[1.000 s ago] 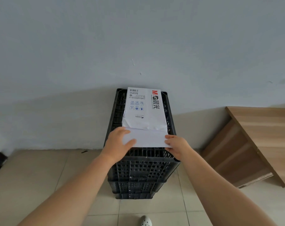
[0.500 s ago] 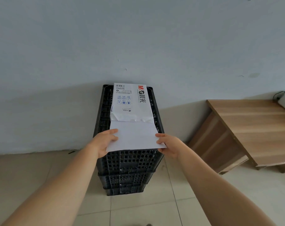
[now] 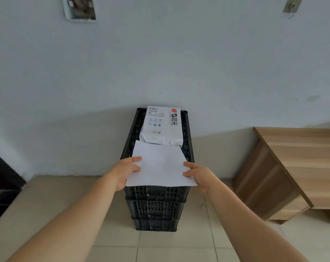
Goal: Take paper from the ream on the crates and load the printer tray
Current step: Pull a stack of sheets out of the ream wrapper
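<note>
— What have you got hold of?

— A thin sheaf of plain white paper (image 3: pixel 159 166), smooth and flat. My left hand (image 3: pixel 125 172) pinches its edge at nine o'clock, thumb on top; my right hand (image 3: pixel 199 174) grips the edge at three o'clock the same way. The fingers beneath are hidden by the sheets.

— Where does it sit?

— Over the near end of the stacked black crates (image 3: pixel 154 205), which are perforated plastic with a grid of holes. Its far edge is tucked at the torn, crinkled mouth of the ream (image 3: pixel 162 125), a white printed wrapper lying on the top crate towards twelve o'clock.

— Which way does it run?

— Long axis from six to twelve, turned slightly clockwise. The small print on the wrapper is unreadable. A wood-grain table (image 3: pixel 296 167) at three o'clock is cut off by the frame.
</note>
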Available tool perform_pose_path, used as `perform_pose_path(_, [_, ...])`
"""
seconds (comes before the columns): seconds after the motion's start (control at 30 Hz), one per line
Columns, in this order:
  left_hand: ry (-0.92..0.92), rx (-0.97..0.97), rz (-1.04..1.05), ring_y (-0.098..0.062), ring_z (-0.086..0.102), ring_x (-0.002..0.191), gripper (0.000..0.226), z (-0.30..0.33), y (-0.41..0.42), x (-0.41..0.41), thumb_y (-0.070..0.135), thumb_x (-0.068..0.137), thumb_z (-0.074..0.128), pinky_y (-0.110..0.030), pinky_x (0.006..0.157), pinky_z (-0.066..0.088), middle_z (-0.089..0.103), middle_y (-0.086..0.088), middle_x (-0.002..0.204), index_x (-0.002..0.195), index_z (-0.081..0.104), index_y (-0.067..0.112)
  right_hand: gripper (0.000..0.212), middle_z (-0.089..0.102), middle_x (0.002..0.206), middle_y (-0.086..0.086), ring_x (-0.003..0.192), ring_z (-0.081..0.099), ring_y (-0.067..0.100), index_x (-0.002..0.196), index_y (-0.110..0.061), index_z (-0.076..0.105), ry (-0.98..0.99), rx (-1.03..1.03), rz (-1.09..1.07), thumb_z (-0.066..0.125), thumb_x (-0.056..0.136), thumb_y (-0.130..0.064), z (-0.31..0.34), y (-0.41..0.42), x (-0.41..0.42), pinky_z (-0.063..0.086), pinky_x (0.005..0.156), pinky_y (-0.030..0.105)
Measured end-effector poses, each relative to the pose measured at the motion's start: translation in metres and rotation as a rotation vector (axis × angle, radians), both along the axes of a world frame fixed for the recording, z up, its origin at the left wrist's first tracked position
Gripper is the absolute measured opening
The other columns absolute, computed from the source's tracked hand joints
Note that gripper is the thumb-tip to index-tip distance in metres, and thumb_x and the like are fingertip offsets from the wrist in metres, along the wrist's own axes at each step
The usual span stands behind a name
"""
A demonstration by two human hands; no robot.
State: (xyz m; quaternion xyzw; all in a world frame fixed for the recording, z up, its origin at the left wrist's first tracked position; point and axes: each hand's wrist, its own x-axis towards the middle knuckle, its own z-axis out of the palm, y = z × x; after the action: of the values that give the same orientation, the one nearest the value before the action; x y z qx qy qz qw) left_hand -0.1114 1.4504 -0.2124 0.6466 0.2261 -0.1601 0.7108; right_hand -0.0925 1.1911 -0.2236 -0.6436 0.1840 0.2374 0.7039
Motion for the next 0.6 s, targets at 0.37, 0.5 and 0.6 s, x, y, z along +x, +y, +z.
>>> perform_pose_path(0.37, [-0.271,0.117,0.063,-0.026,0.067,0.096,0.048,0.067,-0.032,-0.088,-0.006,0.09,0.053,-0.036,0.075,0.055,0.064,-0.006,0.116,0.124,0.058,0.027,0.048,0.063,0.122,0.011,0.098,0.066,0.031,0.121,-0.017,0.063,-0.273,0.144,-0.003,0.058,0.083,0.011,0.05,-0.031,-0.062,0.057,0.079,0.039])
perform_pose_path(0.5, [-0.417,0.113,0.05,-0.026,0.065,0.104,0.05,0.096,-0.049,-0.087,-0.007,0.087,0.055,-0.041,0.088,0.053,0.063,-0.001,0.121,0.113,0.061,0.035,0.046,0.063,0.114,0.008,0.097,0.064,0.029,0.113,-0.019,0.064,-0.391,0.192,-0.004,0.05,0.084,0.015,0.081,-0.05,-0.072,0.053,0.088,0.044])
perform_pose_path(0.6, [-0.497,0.08,-0.011,-0.025,0.064,0.108,0.052,0.113,-0.067,-0.072,-0.008,0.086,0.056,-0.043,0.096,0.05,0.062,-0.001,0.124,0.114,0.062,0.036,0.047,0.065,0.113,0.005,0.098,0.065,0.03,0.107,-0.027,0.067,-0.477,0.138,-0.033,0.051,0.085,0.011,0.103,-0.073,-0.07,0.053,0.092,0.045])
